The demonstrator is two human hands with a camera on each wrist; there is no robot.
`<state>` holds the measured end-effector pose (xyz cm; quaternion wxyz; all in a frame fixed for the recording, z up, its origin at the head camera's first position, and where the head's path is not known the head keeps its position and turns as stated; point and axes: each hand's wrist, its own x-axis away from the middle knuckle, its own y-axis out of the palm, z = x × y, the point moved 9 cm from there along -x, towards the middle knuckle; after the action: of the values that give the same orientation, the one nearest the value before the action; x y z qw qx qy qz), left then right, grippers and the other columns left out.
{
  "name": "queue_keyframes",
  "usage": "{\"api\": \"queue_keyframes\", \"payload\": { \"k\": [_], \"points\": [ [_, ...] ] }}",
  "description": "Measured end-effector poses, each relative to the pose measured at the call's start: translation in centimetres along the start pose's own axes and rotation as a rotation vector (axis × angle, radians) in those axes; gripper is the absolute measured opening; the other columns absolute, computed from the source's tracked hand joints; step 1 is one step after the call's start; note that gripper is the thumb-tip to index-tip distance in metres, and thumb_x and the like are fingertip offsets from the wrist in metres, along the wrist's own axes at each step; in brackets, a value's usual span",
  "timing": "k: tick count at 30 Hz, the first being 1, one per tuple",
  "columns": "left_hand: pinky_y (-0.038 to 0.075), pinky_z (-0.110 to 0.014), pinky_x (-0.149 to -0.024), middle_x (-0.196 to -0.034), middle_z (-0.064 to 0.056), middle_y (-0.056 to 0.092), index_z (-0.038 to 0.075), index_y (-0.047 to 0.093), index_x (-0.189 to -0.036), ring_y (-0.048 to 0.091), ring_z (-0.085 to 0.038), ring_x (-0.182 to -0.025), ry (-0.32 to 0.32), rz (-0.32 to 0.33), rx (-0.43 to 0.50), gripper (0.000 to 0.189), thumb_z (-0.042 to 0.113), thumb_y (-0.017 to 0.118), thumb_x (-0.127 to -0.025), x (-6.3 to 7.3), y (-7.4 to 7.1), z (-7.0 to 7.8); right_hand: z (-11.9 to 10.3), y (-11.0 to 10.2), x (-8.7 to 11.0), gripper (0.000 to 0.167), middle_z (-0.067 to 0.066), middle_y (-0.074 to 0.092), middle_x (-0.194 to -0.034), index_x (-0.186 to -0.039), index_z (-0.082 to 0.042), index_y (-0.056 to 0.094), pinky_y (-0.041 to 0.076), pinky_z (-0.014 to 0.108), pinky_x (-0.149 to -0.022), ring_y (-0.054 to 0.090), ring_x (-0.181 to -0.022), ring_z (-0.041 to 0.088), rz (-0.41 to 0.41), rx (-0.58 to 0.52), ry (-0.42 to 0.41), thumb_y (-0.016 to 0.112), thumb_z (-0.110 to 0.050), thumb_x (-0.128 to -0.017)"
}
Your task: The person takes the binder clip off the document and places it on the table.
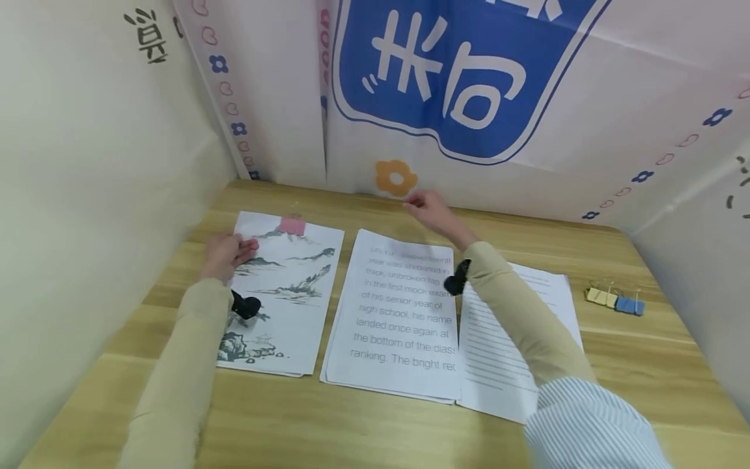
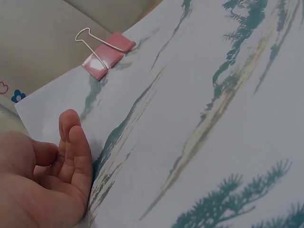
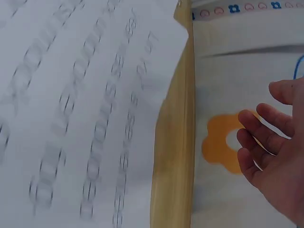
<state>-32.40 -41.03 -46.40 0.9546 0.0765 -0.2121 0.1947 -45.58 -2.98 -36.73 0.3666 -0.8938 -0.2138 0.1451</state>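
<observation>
A stack of landscape painting sheets [image 1: 293, 312] lies on the left, its top edge held by a pink binder clip [image 1: 292, 225] with wire handles. My left hand [image 1: 225, 255] rests at the left edge of this stack, fingers loosely bent; the left wrist view shows the hand [image 2: 52, 175] with nothing gripped between thumb and fingers. Past the top edge of a stack of large-print text sheets [image 1: 398, 326], my right hand [image 1: 436, 215] is raised. In the right wrist view its relaxed fingers [image 3: 259, 130] are spread and hold nothing.
Ruled sheets [image 1: 498, 352] lie to the right, partly under my right forearm. Beyond them sit a yellow binder clip [image 1: 601, 298] and a blue binder clip [image 1: 629, 305] on the wooden table [image 1: 375, 430]. A printed white sheet wall [image 1: 281, 98] rises behind the table's back edge.
</observation>
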Motion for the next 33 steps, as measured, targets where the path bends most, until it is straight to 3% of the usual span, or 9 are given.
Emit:
{"api": "queue_keyframes", "payload": {
  "k": [5,9,18,23,33],
  "points": [
    [0.056,-0.016,-0.07,-0.067,0.004,0.064,0.002,0.038,-0.124,0.062,-0.004,-0.066,0.015,-0.048,0.053,0.025,0.011,0.031,-0.102,0.9,1.0,0.6,-3.2,5.1,-2.7,0.033,0.019,0.064,-0.114,-0.119,0.003,0.06,0.052,0.034,-0.09,0.061,-0.104,0.027,-0.109,-0.004,-0.051,0.053,-0.02,-0.096],
    [0.056,-0.017,-0.069,-0.067,0.003,0.064,0.007,0.04,-0.103,0.062,-0.006,-0.065,0.029,-0.085,0.096,0.01,0.009,0.031,-0.102,1.5,1.5,0.9,-5.3,8.2,-4.1,0.039,0.016,0.062,-0.121,-0.125,0.001,0.057,0.052,0.032,-0.093,0.059,-0.109,0.025,-0.183,-0.023,-0.053,0.053,-0.026,-0.097],
    [0.055,-0.017,-0.067,-0.067,0.002,0.062,0.008,0.035,-0.109,0.061,-0.007,-0.064,0.036,-0.073,0.133,0.01,0.005,0.029,-0.101,1.3,1.0,0.5,-8.8,13.1,-6.4,0.051,0.015,0.051,-0.137,-0.136,0.001,0.045,0.044,0.035,-0.106,0.05,-0.126,0.026,-0.289,-0.156,-0.019,0.054,-0.029,-0.096],
    [0.055,-0.018,-0.069,-0.07,0.002,0.061,0.01,0.036,-0.106,0.061,-0.007,-0.068,0.038,-0.058,0.136,0.009,0.008,0.029,-0.102,0.7,0.4,-0.3,-9.8,15.2,-7.2,0.053,0.017,0.052,-0.135,-0.135,0.002,0.046,0.045,0.035,-0.105,0.051,-0.124,0.027,-0.32,-0.236,-0.01,0.057,-0.03,-0.094],
    [0.055,-0.016,-0.068,-0.069,0.003,0.061,0.009,0.038,-0.101,0.061,-0.007,-0.067,0.069,-0.062,0.12,0.011,0.01,0.027,-0.102,0.4,0.0,-0.2,-10.3,16.7,-7.9,0.068,0.014,0.043,-0.144,-0.143,-0.001,0.036,0.041,0.036,-0.109,0.044,-0.132,0.026,-0.323,-0.42,0.142,0.062,-0.037,-0.091]
  ]
}}
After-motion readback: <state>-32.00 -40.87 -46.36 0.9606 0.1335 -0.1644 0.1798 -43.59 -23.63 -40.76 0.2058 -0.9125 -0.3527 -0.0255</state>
